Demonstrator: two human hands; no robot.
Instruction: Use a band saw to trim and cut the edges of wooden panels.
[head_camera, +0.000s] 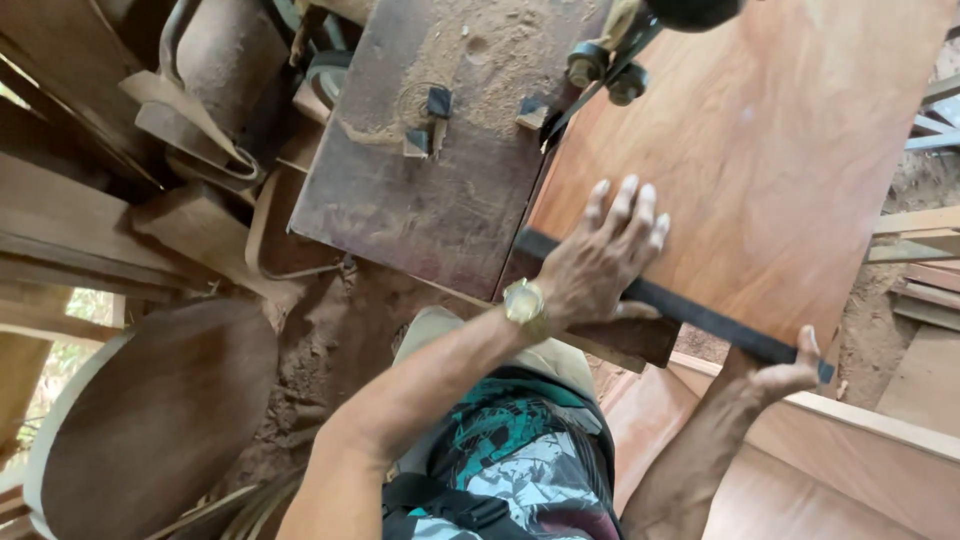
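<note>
On the saw tabletop (420, 200), left hand (600, 262) lies flat, fingers spread, on plywood sheet (760, 150); right hand (785, 375) grip closed on dark straightedge (700, 315). Sheet looks stiff, broad, awkward; best held at edges.

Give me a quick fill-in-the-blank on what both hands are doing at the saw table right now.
1. The left hand presses flat on the ____ sheet.
2. The right hand grips the end of a long black ____.
3. On the left wrist sits a gold ____.
4. The saw table is dusted with ____.

Missing words: plywood; straightedge; wristwatch; sawdust
</note>
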